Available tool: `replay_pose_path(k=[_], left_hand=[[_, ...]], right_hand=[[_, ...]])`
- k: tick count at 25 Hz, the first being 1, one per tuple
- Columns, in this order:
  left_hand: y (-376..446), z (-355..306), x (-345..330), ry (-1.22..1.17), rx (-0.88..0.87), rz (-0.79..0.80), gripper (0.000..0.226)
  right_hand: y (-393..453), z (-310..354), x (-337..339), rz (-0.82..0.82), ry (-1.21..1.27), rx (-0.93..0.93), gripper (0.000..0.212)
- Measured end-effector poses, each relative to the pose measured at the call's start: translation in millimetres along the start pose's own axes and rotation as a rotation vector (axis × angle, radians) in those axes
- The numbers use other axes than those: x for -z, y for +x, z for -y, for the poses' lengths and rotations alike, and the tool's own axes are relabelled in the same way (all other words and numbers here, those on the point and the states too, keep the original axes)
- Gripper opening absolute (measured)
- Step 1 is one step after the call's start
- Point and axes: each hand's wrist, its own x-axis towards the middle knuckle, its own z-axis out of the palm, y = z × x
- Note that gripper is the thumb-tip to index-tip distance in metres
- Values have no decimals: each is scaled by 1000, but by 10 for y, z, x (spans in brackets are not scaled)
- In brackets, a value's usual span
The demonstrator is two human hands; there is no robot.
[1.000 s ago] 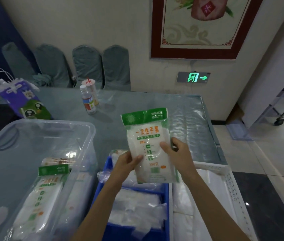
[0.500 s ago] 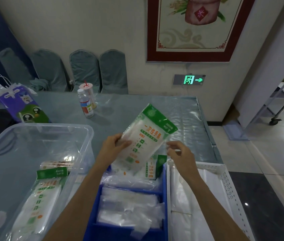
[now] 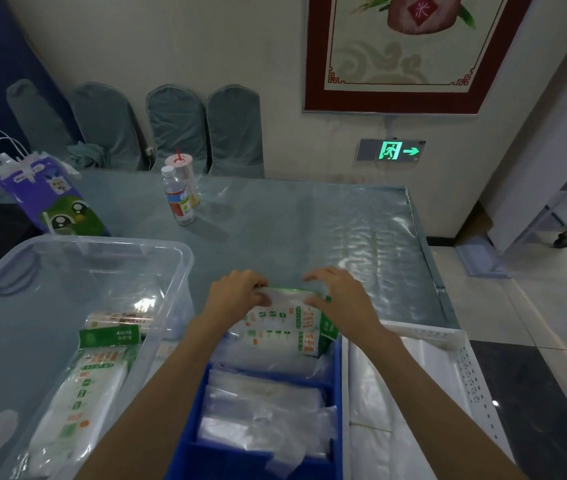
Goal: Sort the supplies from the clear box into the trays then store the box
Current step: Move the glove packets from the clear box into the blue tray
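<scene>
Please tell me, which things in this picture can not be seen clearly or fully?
Head view only:
- Glove pack: its top edge is covered by the left hand and right hand.
- Blue tray: its near end is cut off by the bottom edge.
- Clear box: its near left part is cut off by the frame.
- Pack print: too small to read.
</scene>
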Motion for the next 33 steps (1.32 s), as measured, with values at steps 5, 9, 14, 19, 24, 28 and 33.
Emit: replay_pose_path(k=[5, 9, 14, 19, 24, 28, 33], left_hand=[[32, 70, -230, 55, -9, 0, 20], [58, 109, -326, 40, -14, -13, 22], [129, 165, -328, -15, -7, -26, 18], [90, 206, -494, 6, -2, 31, 25], [43, 258, -641, -207, 0, 8, 26], [1, 309, -623, -238, 46, -216, 16], [-39, 278, -664, -193, 34, -235, 9]], right_hand=[[-55, -195, -358, 141, -40, -97, 21], [-54, -258, -507, 88, -60, -91, 20], [60, -301, -533, 56, -98, -61, 13], [10, -365, -672, 134, -65, -113, 17], [13, -400, -744, 180, -92, -135, 24], [-20, -448, -749, 230, -130, -152, 25], [-64, -423, -692, 124, -45, -167, 21]])
